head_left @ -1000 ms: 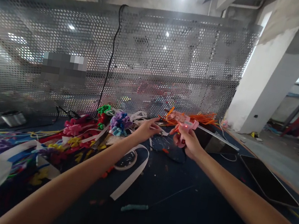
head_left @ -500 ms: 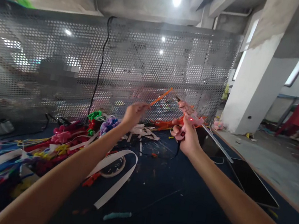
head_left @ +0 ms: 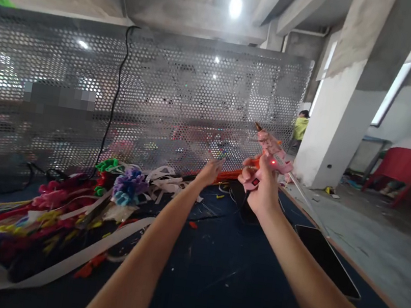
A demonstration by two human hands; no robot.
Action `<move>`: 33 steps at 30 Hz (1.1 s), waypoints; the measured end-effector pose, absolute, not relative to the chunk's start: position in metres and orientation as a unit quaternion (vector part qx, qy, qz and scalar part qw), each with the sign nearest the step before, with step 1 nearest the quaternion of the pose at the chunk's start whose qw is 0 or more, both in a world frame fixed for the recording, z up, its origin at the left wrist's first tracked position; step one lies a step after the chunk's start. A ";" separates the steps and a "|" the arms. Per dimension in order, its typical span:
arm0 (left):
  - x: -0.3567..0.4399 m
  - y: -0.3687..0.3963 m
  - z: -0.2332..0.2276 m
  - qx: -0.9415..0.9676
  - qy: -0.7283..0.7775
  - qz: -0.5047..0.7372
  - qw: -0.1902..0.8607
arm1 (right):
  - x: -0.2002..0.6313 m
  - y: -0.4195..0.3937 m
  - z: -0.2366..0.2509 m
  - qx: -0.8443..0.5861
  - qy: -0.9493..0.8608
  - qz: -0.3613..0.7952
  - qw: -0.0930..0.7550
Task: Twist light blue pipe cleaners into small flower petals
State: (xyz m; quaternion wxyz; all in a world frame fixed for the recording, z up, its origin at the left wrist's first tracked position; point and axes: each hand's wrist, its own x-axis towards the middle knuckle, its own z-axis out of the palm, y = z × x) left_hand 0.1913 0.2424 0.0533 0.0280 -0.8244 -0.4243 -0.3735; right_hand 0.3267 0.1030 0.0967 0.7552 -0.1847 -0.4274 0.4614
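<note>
My right hand (head_left: 260,190) is raised above the dark blue table (head_left: 232,286) and grips a pink glue gun (head_left: 273,151). Its nozzle points up and to the left, and a red light glows on its body. My left hand (head_left: 211,170) is stretched out just left of the gun, close to a bundle of orange sticks (head_left: 231,174) lying at the foot of the screen. The hand is blurred, so whether its fingers pinch anything is unclear.
A perforated metal screen (head_left: 183,99) closes the far side of the table, with a black cable (head_left: 113,99) hanging down it. Coloured craft flowers (head_left: 127,186) and white ribbon (head_left: 69,262) crowd the left. A dark tablet (head_left: 323,259) lies at the right edge. A concrete pillar (head_left: 337,101) stands beyond.
The view tilted up. My left hand lifted an orange stick half a second ago and has now dropped back toward the orange bundle. My right hand raised the glue gun higher.
</note>
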 end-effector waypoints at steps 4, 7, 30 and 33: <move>0.197 0.232 0.040 -0.815 -0.437 -0.381 0.015 | 0.321 0.107 0.079 -0.248 -0.511 0.422 0.707; 0.165 0.206 0.059 -0.768 -0.477 -0.425 0.048 | 0.314 0.111 0.063 -0.296 -0.565 0.372 0.674; 0.088 0.050 0.115 -0.865 -0.352 -0.248 0.256 | 0.264 0.074 0.038 -0.364 -0.717 0.250 0.539; 0.080 0.037 0.106 -0.875 -0.365 -0.254 0.193 | 0.264 0.081 0.029 -0.384 -0.692 0.292 0.537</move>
